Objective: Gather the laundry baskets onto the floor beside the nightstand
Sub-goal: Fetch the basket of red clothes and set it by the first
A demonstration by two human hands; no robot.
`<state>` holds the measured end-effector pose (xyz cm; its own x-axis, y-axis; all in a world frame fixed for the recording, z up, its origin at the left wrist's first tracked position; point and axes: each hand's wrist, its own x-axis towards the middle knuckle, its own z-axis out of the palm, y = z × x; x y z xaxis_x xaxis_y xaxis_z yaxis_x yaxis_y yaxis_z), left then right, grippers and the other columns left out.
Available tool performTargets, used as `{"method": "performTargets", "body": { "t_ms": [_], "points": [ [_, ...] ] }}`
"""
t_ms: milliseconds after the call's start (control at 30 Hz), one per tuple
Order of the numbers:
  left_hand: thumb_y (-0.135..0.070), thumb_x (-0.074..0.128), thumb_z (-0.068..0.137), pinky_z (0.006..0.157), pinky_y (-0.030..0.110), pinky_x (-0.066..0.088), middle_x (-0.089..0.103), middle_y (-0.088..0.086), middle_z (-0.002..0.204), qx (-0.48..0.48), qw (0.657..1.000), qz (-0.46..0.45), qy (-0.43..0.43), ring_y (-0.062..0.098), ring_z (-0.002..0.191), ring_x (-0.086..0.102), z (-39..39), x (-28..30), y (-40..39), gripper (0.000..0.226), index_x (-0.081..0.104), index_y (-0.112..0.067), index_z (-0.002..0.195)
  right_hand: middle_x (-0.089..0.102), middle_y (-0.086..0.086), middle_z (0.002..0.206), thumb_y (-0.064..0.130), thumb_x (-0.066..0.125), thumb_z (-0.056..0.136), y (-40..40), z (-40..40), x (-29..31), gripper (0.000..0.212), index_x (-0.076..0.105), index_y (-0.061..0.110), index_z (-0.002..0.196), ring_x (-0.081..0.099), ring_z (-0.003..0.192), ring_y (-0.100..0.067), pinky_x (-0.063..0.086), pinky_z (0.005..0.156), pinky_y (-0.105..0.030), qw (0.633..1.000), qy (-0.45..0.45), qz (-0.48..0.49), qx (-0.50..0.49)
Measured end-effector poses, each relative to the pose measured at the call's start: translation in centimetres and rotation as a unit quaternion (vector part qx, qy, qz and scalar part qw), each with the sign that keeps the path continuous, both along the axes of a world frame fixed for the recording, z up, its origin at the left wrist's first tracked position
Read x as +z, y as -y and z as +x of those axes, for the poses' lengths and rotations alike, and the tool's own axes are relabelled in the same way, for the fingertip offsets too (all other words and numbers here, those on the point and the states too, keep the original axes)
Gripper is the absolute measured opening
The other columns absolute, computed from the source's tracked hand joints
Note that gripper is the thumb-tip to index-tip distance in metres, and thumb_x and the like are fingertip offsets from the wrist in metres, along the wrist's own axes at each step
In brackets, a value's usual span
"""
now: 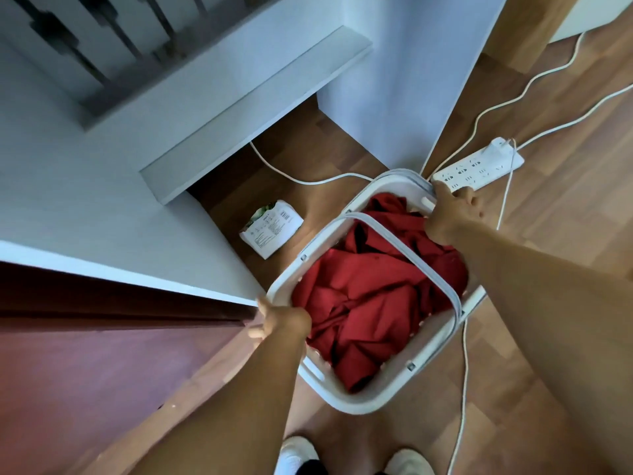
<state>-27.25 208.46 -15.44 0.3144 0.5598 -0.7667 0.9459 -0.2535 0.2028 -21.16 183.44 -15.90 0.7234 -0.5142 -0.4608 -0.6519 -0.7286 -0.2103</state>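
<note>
From my head camera, I hold the white laundry basket (359,389) of red clothes (370,303) over the wooden floor (565,252). My left hand (281,323) grips its near-left rim, my right hand (452,214) clasps the far rim. A white power strip (479,168) lies just beyond; a white wall (85,183) stands left.

Power strip (478,169), packet (271,228) on floor (565,234)
</note>
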Motion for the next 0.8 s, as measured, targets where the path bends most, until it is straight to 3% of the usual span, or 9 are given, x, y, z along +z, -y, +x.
{"method": "performTargets", "body": {
  "t_ms": [100,333,400,533,633,800],
  "points": [
    [-0.016,0.046,0.089,0.112,0.050,0.033,0.016,0.016,0.149,-0.046,0.999,0.012,0.020,0.035,0.131,0.037,0.1,3.1,-1.1,0.082,0.000,-0.045,0.151,0.030,-0.016,0.140,0.009,0.052,0.081,-0.5,-0.6,4.2,0.074,0.022,0.030,0.146,0.029,0.131,-0.039,0.027,0.111,-0.045,1.000,0.022,0.004,-0.001],
    [-0.010,0.048,0.088,0.110,0.054,0.034,0.016,0.017,0.151,-0.037,0.998,0.022,0.036,0.039,0.133,0.034,-2.8,13.6,-3.3,0.086,0.001,-0.046,0.151,0.030,-0.018,0.143,0.011,0.052,0.082,-2.5,-3.0,16.1,0.074,0.022,0.029,0.147,0.028,0.133,-0.039,0.024,0.112,-0.046,0.998,0.043,-0.012,0.035],
    [-0.013,0.049,0.089,0.113,0.052,0.030,0.015,0.016,0.154,-0.024,0.999,0.025,0.022,0.037,0.138,0.030,-4.2,17.0,-4.1,0.080,0.007,-0.038,0.152,0.029,-0.020,0.144,0.012,0.052,0.083,-3.2,-3.8,20.0,0.072,0.022,0.029,0.147,0.028,0.133,-0.040,0.025,0.111,-0.048,0.998,0.042,-0.012,0.052],
    [-0.015,0.051,0.091,0.120,0.046,0.019,0.016,0.021,0.158,-0.065,0.997,0.042,-0.007,0.036,0.146,0.021,-6.7,24.1,-6.2,0.071,0.017,-0.001,0.152,0.027,-0.020,0.145,0.018,0.055,0.085,-5.3,-6.1,27.1,0.072,0.021,0.029,0.147,0.025,0.135,-0.039,0.026,0.110,-0.048,0.997,0.042,-0.009,0.071],
    [-0.017,0.050,0.091,0.118,0.044,0.023,0.020,0.019,0.156,-0.034,0.998,0.051,-0.009,0.034,0.143,0.026,-8.1,28.1,-7.9,0.071,0.014,-0.006,0.152,0.028,-0.021,0.143,0.022,0.054,0.087,-6.5,-7.2,30.7,0.069,0.022,0.029,0.147,0.026,0.134,-0.039,0.027,0.109,-0.048,0.996,0.048,-0.016,0.075],
    [-0.009,0.049,0.092,0.115,0.047,0.030,0.034,0.024,0.151,-0.075,0.994,0.065,0.042,0.038,0.139,0.035,-12.3,34.8,-12.8,0.062,0.024,0.000,0.148,0.030,-0.021,0.140,0.022,0.054,0.086,-10.8,-10.9,37.4,0.067,0.024,0.028,0.145,0.028,0.131,-0.039,0.027,0.108,-0.048,0.992,0.069,-0.027,0.098]
  ]
}}
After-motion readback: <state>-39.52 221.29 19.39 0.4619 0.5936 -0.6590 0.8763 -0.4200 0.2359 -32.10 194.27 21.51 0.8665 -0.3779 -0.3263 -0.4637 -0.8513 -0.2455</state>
